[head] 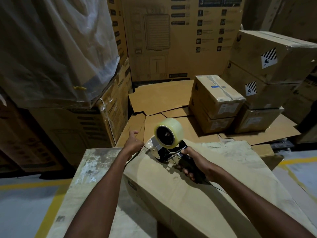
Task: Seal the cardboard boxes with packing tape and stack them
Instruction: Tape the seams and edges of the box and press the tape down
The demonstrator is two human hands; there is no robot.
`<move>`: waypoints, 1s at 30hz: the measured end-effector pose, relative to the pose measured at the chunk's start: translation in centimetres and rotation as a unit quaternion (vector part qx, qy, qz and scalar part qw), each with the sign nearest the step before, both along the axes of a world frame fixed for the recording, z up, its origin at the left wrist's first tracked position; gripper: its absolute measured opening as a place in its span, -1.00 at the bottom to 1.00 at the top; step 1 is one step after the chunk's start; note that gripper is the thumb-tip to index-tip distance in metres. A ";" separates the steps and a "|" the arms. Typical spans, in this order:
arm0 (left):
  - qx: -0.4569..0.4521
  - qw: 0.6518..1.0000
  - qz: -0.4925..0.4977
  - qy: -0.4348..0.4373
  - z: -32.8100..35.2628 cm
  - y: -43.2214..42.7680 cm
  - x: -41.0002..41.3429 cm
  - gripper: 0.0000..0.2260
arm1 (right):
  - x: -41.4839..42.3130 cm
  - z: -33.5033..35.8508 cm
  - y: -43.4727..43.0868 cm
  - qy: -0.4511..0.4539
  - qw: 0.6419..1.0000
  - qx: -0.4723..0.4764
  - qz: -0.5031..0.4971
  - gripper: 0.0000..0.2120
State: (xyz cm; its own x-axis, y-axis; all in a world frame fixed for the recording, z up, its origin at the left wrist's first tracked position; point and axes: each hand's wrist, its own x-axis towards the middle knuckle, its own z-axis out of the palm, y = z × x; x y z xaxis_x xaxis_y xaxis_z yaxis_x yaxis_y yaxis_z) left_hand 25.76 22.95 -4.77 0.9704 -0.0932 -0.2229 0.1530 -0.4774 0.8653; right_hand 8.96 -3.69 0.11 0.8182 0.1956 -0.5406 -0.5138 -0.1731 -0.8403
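Observation:
A large cardboard box (197,191) lies in front of me on a stained whitish sheet (96,169). My right hand (197,162) grips the black handle of a tape dispenser (169,148), whose clear tape roll (169,133) stands above the box's far end. My left hand (134,142) is at the dispenser's front and seems to pinch the loose tape end there, index finger pointing away. Two small sealed boxes (217,102) stand stacked on flattened cardboard further back.
Flattened cardboard sheets (159,100) cover the floor ahead. Tall printed cartons (180,38) form a back wall, and a plastic-wrapped stack (51,48) rises on the left. More boxes with hazard labels (269,60) are piled at the right. Yellow floor lines (51,200) flank me.

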 end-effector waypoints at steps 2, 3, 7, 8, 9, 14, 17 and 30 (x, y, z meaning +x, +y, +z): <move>0.010 1.000 -0.020 -0.009 -0.2 0.1 0.0 -0.50 | 0.0 -0.1 0.0 -0.003 1.000 -0.003 0.001 -0.38; 0.018 0.999 -0.029 -0.018 -0.2 0.1 0.0 -0.50 | 0.0 -0.1 0.0 -0.004 1.000 -0.003 0.001 -0.38; 0.033 0.998 -0.051 -0.032 0.1 0.0 -0.1 -0.58 | -0.1 0.1 0.2 -0.002 1.000 -0.001 0.004 -0.40; 0.036 0.997 -0.061 -0.028 0.2 0.1 -0.3 -0.61 | -0.2 0.2 0.2 0.000 1.000 0.000 0.003 -0.41; 0.035 0.997 -0.070 -0.022 0.1 0.2 -0.2 -0.64 | -0.2 0.2 0.2 0.000 1.000 0.002 0.004 -0.41; 0.014 0.995 -0.076 0.057 1.0 -0.1 -0.5 -0.70 | -0.2 0.3 0.2 0.001 1.000 -0.001 0.008 -0.42; -0.013 0.994 -0.062 0.092 0.6 -0.4 -1.2 -0.79 | -0.2 0.3 0.1 0.005 1.000 -0.002 0.011 -0.39; 0.094 0.972 -0.123 -0.175 0.3 1.8 -4.0 -0.67 | -0.1 0.5 -0.5 -0.001 0.998 0.003 0.058 -0.37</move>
State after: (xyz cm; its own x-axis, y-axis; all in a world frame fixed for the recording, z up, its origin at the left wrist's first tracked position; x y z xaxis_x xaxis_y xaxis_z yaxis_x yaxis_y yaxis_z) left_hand 21.74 24.78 -4.44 0.9431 -0.3224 0.0819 -0.2751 -0.6174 0.7370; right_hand 8.87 -4.17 0.63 0.7908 0.2929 -0.5375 -0.4886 -0.2269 -0.8425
